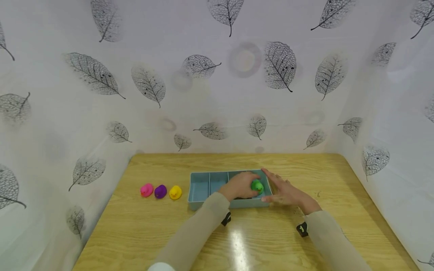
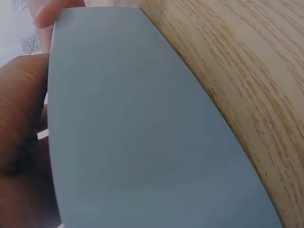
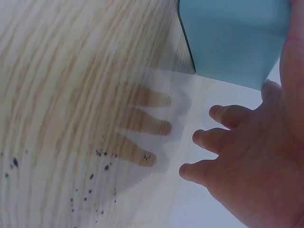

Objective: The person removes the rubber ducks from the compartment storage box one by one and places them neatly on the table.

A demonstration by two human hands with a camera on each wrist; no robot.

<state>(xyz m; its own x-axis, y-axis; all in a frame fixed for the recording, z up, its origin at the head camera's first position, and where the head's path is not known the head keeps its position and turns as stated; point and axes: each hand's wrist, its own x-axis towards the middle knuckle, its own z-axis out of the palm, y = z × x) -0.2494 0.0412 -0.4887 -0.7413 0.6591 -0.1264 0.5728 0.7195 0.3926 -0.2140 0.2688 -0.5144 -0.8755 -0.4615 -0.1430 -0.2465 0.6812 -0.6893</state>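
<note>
My left hand (image 1: 241, 185) reaches over the front wall of a blue-grey divided box (image 1: 199, 188) and grips a green toy duck (image 1: 257, 186) at the box's right end. The duck's orange beak faces me; fingers cover its left side. In the left wrist view the box's outer wall (image 2: 137, 114) hides most of that hand. My right hand (image 1: 283, 191) is at the box's right end, its thumb at the front corner and its index finger at the back corner. Its other fingers (image 3: 213, 140) extend straight beside the box end in the right wrist view.
Left of the box, a pink duck (image 1: 147, 190), a purple duck (image 1: 161, 191) and a yellow duck (image 1: 175, 192) stand in a row on the wooden table (image 1: 162, 233). White leaf-print curtains (image 1: 217, 94) enclose the table at the back and both sides.
</note>
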